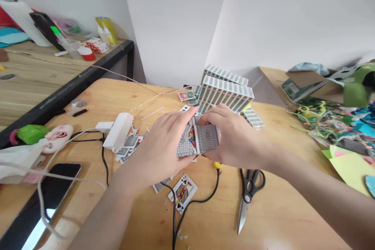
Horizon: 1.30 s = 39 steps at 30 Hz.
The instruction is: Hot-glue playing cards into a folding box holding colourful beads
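Observation:
Over the middle of the table, both hands grip grey-backed playing cards. My left hand (159,144) is closed around one packet of playing cards (184,146). Another packet with the same patterned back (208,136) is in the closed fingers of my right hand (234,134). The packets meet edge to edge, and part of a coloured face card (191,136) shows between them. Below lies a jack of spades (183,193), face up. More loose cards (131,141) are scattered left of my left wrist. My fingertips are partly hidden behind the packets.
Rows of stacked card boxes (225,93) stand behind the hands, with a red card box (186,96) beside them. Scissors (247,195) lie at right, near a black cable (202,202). A phone (43,203) and white power strip (118,131) are left; coloured bits (322,121) heap at right.

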Tool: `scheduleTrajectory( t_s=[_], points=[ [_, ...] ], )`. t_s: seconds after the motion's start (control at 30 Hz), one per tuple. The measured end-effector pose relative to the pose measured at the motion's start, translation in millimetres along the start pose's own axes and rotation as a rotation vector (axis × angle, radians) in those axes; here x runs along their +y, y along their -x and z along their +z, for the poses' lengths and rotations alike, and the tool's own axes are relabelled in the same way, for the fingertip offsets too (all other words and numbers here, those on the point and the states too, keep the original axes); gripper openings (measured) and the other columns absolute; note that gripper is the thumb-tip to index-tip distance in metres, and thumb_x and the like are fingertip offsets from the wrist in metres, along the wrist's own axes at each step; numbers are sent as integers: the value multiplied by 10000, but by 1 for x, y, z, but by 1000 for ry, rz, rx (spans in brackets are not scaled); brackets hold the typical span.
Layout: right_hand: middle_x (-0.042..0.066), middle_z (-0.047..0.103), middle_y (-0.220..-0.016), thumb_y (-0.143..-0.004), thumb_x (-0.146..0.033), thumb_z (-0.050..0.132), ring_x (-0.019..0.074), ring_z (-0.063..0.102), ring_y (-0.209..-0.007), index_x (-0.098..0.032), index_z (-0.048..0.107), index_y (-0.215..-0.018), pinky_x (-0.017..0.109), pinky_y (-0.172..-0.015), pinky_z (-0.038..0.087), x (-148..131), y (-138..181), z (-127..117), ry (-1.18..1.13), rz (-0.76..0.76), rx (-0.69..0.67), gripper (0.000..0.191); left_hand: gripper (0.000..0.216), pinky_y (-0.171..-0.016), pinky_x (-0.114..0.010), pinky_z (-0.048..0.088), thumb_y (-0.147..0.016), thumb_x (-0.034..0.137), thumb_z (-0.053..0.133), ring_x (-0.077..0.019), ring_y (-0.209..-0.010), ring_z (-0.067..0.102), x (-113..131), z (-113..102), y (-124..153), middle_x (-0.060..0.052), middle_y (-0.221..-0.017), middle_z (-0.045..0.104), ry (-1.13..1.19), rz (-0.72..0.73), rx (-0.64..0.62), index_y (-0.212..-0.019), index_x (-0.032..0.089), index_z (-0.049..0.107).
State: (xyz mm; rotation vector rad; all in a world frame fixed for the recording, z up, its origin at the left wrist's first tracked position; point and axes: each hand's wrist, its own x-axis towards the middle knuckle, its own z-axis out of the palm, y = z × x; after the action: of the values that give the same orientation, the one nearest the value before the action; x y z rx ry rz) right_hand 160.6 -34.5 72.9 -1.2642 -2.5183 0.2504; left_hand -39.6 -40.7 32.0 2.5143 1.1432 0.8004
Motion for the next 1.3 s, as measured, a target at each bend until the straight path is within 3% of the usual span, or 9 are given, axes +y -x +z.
scheduleTrajectory(
  t_s=[0.43,0.67,0.77,0.93,1.3],
  points=[
    [84,624,-900,-594,-175,715,240,514,-879,-146,570,-918,396,-766,453,0,1,5,-48,-37,54,356,738,-1061,-451,397,-738,212,691,-255,-1267,447,-1,0,0,-77,-1353,488,-1,37,15,-1358,247,293],
    [84,640,-920,-610,-163,703,251,521,-884,-167,573,-936,403,-760,439,0,4,4,-67,-39,73,350,359,-1050,-493,405,-755,219,675,-269,-1293,432,-2,-2,1,-82,-1344,489,34,70,6,-1042,243,461],
    [82,647,-936,-615,-154,710,249,524,-889,-175,568,-936,402,-760,434,1,6,4,-79,-52,90,351,257,-1083,-498,384,-782,250,657,-271,-1336,393,-3,-7,1,-76,-1376,480,24,109,-9,-997,238,517],
    [79,651,-958,-646,-173,706,241,531,-870,-185,568,-936,400,-744,425,2,8,6,-72,-70,100,322,216,-1126,-548,326,-760,291,694,-316,-1391,313,-3,-16,4,-75,-1408,477,8,166,55,-954,233,616],
    [93,658,-987,-666,-189,698,256,550,-902,-172,593,-934,425,-767,426,2,7,6,-50,-98,108,288,125,-1104,-533,374,-770,237,695,-306,-1354,378,-8,-19,2,-57,-1309,584,-60,306,130,-894,245,712]
  ],
)
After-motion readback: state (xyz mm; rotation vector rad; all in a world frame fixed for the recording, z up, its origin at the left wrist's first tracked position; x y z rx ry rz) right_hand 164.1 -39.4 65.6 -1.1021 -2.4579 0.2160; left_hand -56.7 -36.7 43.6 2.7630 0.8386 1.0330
